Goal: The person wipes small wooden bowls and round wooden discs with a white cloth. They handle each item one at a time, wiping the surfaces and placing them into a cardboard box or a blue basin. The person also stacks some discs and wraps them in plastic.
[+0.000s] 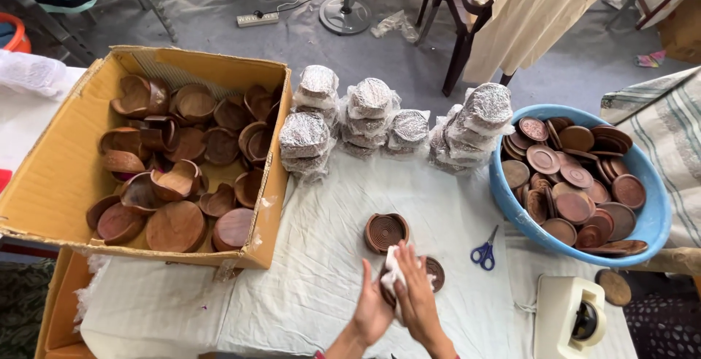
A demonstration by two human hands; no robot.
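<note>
My left hand [371, 308] and my right hand [418, 297] meet near the table's front edge, both closed around a white wrapping sheet [392, 270] that covers a round dark wooden piece [387, 293]. A brown wooden disc [436, 273] lies on the cloth just right of my right hand. A round ridged wooden holder [385, 232] stands just beyond my hands.
A cardboard box [58, 176] of wooden bowls sits at left. Several stacks of wrapped bundles [372, 114] line the far side of the white cloth [307, 264]. A blue basin [650, 220] of wooden discs, blue scissors [484, 252] and a tape dispenser [569, 315] lie at right.
</note>
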